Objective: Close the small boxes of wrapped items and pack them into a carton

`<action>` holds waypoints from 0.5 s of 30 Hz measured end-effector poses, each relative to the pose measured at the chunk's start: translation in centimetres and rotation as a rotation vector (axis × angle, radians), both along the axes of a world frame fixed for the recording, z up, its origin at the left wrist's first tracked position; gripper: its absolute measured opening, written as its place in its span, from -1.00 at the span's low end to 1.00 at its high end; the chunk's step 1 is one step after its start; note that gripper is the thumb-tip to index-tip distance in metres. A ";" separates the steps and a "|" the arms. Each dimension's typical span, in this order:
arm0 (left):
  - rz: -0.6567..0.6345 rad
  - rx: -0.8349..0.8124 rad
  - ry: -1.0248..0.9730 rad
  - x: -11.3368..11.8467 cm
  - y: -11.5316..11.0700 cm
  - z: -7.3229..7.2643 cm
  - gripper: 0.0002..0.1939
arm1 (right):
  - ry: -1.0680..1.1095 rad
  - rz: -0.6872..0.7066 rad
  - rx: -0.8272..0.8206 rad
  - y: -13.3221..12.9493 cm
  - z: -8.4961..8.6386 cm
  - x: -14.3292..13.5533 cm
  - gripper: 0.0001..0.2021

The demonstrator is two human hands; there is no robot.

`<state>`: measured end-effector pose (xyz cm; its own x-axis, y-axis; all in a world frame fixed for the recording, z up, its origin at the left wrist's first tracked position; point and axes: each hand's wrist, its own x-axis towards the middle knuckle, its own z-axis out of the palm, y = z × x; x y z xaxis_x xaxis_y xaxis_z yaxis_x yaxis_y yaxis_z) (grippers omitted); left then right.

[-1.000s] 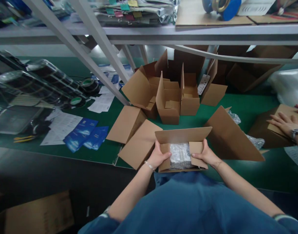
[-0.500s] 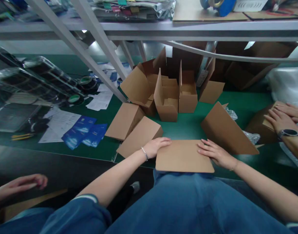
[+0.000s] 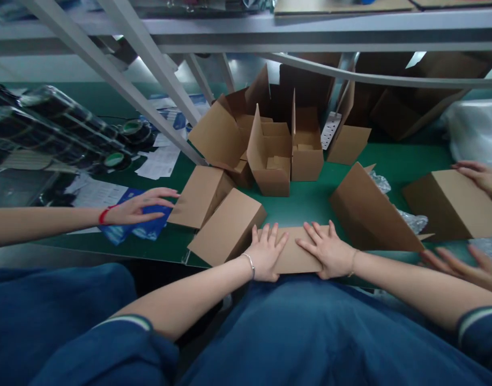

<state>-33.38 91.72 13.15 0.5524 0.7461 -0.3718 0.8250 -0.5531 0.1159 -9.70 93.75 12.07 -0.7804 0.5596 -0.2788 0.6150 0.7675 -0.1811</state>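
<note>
Hands lie flat, fingers spread: left hand and right hand press on closed cardboard box at the green surface edge, gripping nothing.

Left hand, right hand flat on closed cardboard box, green table.

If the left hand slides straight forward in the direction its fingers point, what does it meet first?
The left hand lies flat on the closed box, fingers pointing away. Past the box edge comes bare green table, then probably the open carton, though depth is unclear.
</note>
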 end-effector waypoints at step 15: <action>-0.062 0.193 -0.059 0.5 -2.6 -1.2 -0.02 | 0.058 -0.082 0.160 -3.7 -1.0 0.5 -0.09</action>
<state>-32.85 89.15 11.97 0.6161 0.7642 -0.1910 0.7836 -0.6193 0.0495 -9.20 90.07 11.03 -0.7422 0.6560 -0.1370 0.6691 0.7367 -0.0975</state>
